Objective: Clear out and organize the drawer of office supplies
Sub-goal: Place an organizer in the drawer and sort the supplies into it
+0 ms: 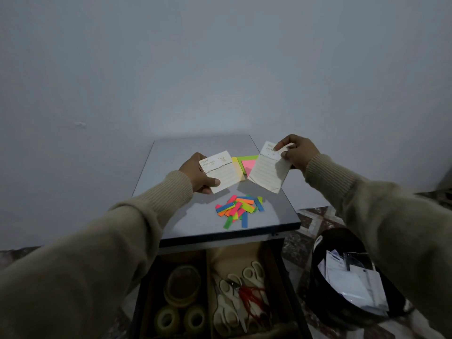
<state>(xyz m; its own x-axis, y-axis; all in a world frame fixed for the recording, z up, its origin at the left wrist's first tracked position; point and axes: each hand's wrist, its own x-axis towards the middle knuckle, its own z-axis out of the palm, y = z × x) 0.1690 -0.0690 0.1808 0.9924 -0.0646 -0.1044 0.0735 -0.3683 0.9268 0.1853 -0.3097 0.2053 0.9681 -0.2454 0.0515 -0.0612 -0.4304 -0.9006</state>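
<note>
The worktop [171, 204] above the open drawer [212, 289] carries your sorted goods — neon pads [248, 162] at the back, loose colour flags [241, 207] in front. Each grip is clamped on a lined sticky-note pad: your left hand [195, 177] holds one pad [221, 173] flat, your right hand [297, 152] pinches the other pad [267, 170] by its top edge. Square the two together and set them beside the neon pads — keep clear of the flags, which I'd expect to scatter easily.
</note>
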